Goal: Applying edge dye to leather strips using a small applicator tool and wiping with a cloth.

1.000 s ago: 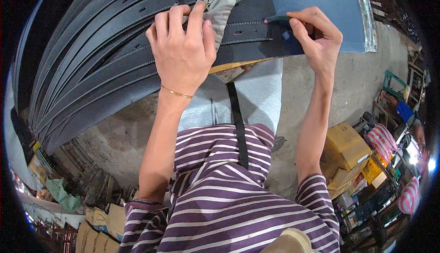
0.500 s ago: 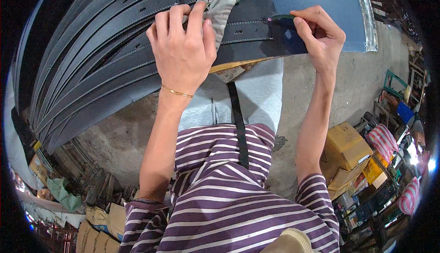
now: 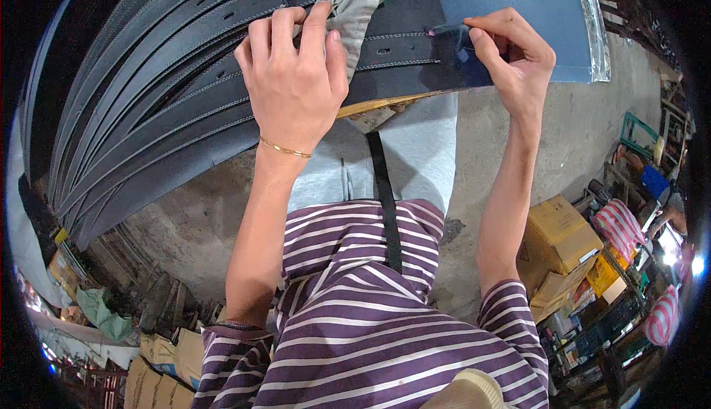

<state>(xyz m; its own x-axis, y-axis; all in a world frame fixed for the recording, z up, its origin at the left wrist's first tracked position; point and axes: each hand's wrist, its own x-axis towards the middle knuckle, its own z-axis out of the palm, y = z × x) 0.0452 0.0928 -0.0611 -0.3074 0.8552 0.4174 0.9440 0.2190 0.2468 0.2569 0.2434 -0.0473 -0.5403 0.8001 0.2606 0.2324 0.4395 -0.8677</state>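
Several dark stitched leather straps (image 3: 222,20), with oblong slots near their ends, fan across a dark work surface and look like belts. My left hand (image 3: 292,68) lies over them, palm down, fingers bent but apart. Beside its fingertips is a crumpled, frayed pale grey cloth (image 3: 359,9). My right hand (image 3: 518,57) is closed in a pinch on a thin slender tool (image 3: 448,28), smeared by motion. The tool's small pink tip meets the end of a strap (image 3: 396,37); its exact kind cannot be made out.
A smooth blue sheet (image 3: 511,1) covers the right part of the work surface, ending at a shiny taped edge (image 3: 592,24). Cardboard boxes (image 3: 559,235) and pink-striped bags (image 3: 618,227) stand at lower right. More cartons (image 3: 152,387) sit at lower left.
My right hand has shifted slightly left, and the thin tool, seen more sharply before as a dark green curve, is now blurred. My left hand has barely moved.
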